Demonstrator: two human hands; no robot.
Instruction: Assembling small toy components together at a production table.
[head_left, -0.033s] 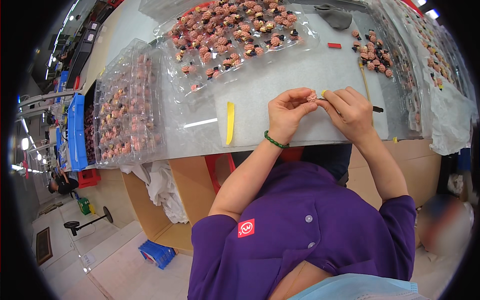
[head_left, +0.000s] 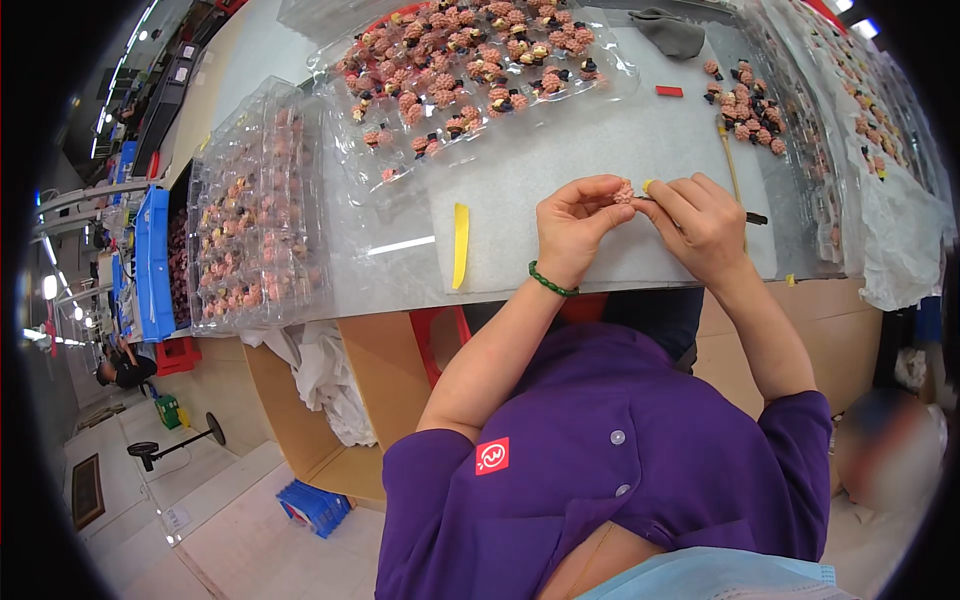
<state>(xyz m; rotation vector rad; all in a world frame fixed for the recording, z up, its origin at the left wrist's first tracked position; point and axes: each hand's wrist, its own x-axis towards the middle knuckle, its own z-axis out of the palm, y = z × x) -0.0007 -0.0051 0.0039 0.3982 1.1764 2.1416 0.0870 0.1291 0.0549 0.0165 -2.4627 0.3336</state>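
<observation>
Pinched between the thumb and fingertips of my left hand (head_left: 578, 222) is a small pink, knobbly figurine piece (head_left: 624, 193). My right hand (head_left: 703, 220) is closed around a slim tool with a dark end (head_left: 756, 218), which sticks out past the hand on the right. The tool's other end points at the pink piece, and whether it touches cannot be made out. Something yellow (head_left: 648, 185) shows at a right fingertip. Both hands are held together above a white sheet (head_left: 540, 240) on the table.
Beyond my hands lies a clear plastic tray (head_left: 600, 95) of pink pieces; stacked trays (head_left: 260, 210) stand left. At the right are loose pieces (head_left: 745, 110), a thin wooden stick (head_left: 729, 160) and more trays. A yellow strip (head_left: 461, 245), red block (head_left: 669, 91) and grey cloth (head_left: 668, 34) lie around.
</observation>
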